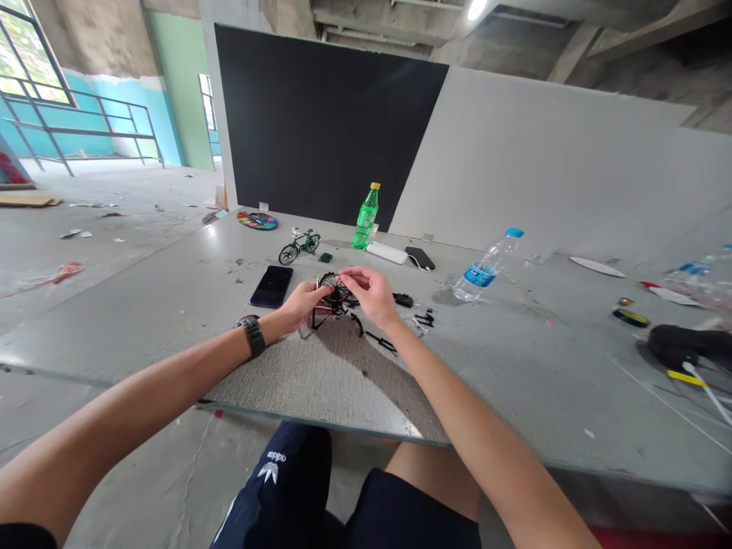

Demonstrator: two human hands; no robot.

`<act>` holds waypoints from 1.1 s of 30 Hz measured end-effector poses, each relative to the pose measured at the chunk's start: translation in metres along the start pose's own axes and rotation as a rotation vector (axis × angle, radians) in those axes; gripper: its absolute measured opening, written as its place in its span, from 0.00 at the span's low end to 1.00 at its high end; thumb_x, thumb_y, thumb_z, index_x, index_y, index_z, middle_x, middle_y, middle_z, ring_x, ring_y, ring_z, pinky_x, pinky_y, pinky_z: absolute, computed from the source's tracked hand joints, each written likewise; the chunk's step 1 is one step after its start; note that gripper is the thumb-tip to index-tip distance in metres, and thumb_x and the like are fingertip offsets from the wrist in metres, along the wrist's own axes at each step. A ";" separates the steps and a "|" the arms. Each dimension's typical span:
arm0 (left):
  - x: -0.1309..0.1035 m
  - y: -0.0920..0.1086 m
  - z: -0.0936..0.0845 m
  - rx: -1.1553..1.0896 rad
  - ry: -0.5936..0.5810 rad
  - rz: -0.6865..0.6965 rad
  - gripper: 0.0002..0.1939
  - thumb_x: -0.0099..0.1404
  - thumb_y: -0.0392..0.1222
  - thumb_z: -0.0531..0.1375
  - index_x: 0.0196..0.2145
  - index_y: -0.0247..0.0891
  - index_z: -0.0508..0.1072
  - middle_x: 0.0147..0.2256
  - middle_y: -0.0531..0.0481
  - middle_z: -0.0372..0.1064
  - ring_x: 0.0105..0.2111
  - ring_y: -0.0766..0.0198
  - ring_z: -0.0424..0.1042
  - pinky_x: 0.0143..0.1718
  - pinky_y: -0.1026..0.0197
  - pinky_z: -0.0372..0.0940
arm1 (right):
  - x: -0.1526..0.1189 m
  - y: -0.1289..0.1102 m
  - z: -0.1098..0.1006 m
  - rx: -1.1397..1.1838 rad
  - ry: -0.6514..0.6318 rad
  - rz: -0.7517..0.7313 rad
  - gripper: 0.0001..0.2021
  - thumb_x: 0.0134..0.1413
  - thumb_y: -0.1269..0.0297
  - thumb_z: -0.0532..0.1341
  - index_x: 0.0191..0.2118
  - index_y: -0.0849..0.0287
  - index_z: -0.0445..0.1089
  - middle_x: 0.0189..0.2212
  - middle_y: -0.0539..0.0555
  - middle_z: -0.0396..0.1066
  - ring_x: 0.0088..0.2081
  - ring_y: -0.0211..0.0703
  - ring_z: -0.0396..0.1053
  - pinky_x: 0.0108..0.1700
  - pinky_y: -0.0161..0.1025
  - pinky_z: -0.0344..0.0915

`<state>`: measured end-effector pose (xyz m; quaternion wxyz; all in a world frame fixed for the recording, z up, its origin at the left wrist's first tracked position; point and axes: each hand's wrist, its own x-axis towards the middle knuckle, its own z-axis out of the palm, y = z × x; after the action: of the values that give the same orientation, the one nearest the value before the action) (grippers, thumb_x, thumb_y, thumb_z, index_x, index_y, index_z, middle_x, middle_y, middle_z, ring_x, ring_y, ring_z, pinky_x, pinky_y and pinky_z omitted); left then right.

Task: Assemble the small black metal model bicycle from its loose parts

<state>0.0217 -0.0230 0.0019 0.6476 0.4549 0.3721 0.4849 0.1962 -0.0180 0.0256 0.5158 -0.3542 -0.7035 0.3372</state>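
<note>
A small black model bicycle, with a spoked wheel at its top, is held just over the table between my hands. My left hand closes on its left side, the thumb lying against the wheel. Over the wheel's upper right my right hand has its fingertips pinched together at the rim; whether a small part is between them I cannot tell. Loose black parts lie below and to the right, with several tiny pieces beside them. Behind stands a finished green model bicycle.
A phone lies left of my hands. Farther back are a green bottle, a white power bank and a dark phone. A water bottle leans at right, beyond it a tape roll. A paint palette is at back left.
</note>
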 end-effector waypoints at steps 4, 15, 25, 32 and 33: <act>-0.001 0.000 -0.001 -0.022 -0.016 -0.014 0.06 0.66 0.39 0.64 0.35 0.32 0.75 0.32 0.47 0.77 0.28 0.65 0.75 0.34 0.61 0.72 | 0.000 0.003 0.000 -0.017 -0.033 -0.006 0.16 0.57 0.48 0.66 0.42 0.56 0.76 0.41 0.58 0.81 0.45 0.50 0.79 0.50 0.47 0.74; -0.004 0.008 0.002 -0.111 0.034 -0.056 0.05 0.67 0.35 0.63 0.34 0.30 0.75 0.31 0.44 0.78 0.26 0.65 0.76 0.33 0.61 0.73 | 0.000 -0.004 -0.007 -0.472 0.013 -0.221 0.09 0.63 0.58 0.63 0.38 0.55 0.79 0.39 0.55 0.79 0.42 0.47 0.75 0.46 0.45 0.70; -0.004 0.009 0.003 -0.093 0.052 -0.070 0.06 0.67 0.35 0.63 0.32 0.30 0.75 0.30 0.45 0.77 0.26 0.65 0.76 0.33 0.61 0.73 | 0.001 -0.004 -0.010 -0.674 -0.004 -0.329 0.06 0.62 0.64 0.62 0.40 0.55 0.77 0.34 0.53 0.76 0.40 0.47 0.73 0.49 0.47 0.66; -0.003 0.002 0.000 -0.017 -0.079 -0.126 0.11 0.65 0.40 0.67 0.28 0.31 0.73 0.27 0.47 0.75 0.24 0.66 0.74 0.31 0.63 0.70 | -0.005 -0.018 0.004 -0.713 -0.050 -0.468 0.14 0.69 0.60 0.56 0.55 0.50 0.73 0.46 0.56 0.74 0.49 0.49 0.69 0.55 0.48 0.64; -0.002 0.001 -0.001 -0.012 -0.105 -0.127 0.12 0.64 0.42 0.68 0.28 0.31 0.73 0.27 0.47 0.75 0.24 0.66 0.74 0.30 0.63 0.70 | -0.005 -0.019 0.006 -0.726 -0.072 -0.471 0.14 0.70 0.60 0.56 0.56 0.50 0.73 0.46 0.55 0.74 0.49 0.49 0.69 0.55 0.48 0.64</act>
<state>0.0200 -0.0251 0.0022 0.6984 0.4514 0.3628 0.4204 0.1882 -0.0331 0.0379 0.3959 -0.3304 -0.8555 -0.0469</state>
